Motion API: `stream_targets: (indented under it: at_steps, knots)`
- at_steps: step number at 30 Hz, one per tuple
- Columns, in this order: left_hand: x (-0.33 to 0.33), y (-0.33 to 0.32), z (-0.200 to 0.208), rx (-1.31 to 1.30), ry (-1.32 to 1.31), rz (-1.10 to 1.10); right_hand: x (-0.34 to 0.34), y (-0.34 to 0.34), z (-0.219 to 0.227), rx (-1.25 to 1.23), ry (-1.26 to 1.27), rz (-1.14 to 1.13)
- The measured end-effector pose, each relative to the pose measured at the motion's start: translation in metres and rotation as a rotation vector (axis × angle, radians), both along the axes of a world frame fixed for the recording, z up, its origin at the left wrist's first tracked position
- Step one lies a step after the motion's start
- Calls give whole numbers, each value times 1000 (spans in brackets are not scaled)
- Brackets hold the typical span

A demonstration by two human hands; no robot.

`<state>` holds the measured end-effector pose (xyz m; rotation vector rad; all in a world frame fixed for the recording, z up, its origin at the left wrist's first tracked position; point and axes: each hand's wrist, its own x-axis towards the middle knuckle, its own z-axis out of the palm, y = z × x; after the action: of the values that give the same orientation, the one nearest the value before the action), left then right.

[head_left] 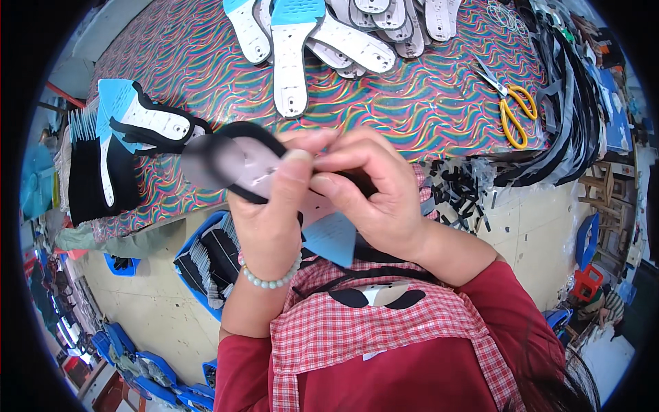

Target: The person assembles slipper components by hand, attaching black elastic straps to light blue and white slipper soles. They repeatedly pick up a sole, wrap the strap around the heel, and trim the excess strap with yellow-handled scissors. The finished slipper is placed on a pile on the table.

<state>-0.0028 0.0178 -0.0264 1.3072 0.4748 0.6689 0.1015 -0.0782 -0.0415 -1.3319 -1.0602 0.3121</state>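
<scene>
My left hand (271,206), a beaded bracelet on its wrist, grips a shoe insole (250,161), pale with a light blue end pointing toward my apron. A black band (259,132) runs around the insole's far end, which is smeared by motion. My right hand (377,189) is closed in a pinch at the insole's edge near the left thumb; what lies between its fingertips is hidden. Beyond the hands, a pile of white and blue insoles (292,72) lies on the table. To the left are insoles with black bands (161,122).
A colourful wavy-patterned tabletop (412,103) spreads ahead. Scissors with yellow handles (515,113) lie on its right side, near long black strips (583,117) hanging over the edge. Dark scraps (463,192) sit below. A blue bin (199,264) holding black pieces stands at lower left.
</scene>
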Motion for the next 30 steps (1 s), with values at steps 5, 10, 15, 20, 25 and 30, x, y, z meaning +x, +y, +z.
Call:
stream_targets:
  at_steps: [5,10,15,20,25,30]
  knots:
    - [2,-2,1,-193,-239,63,-1,-21,-10,-83,-156,21]
    - [-6,-4,2,-199,-324,-180,2,-25,8,-110,-184,130]
    - [-8,-11,-8,208,-193,-145,-4,-24,15,-148,212,181]
    - [-17,-19,0,182,47,178,-10,-26,-8,-248,-71,131]
    - [-19,-13,11,54,162,-20,-11,-17,-15,-60,-91,19]
    - [-32,33,19,19,458,-211,-1,-37,-18,-485,-144,425]
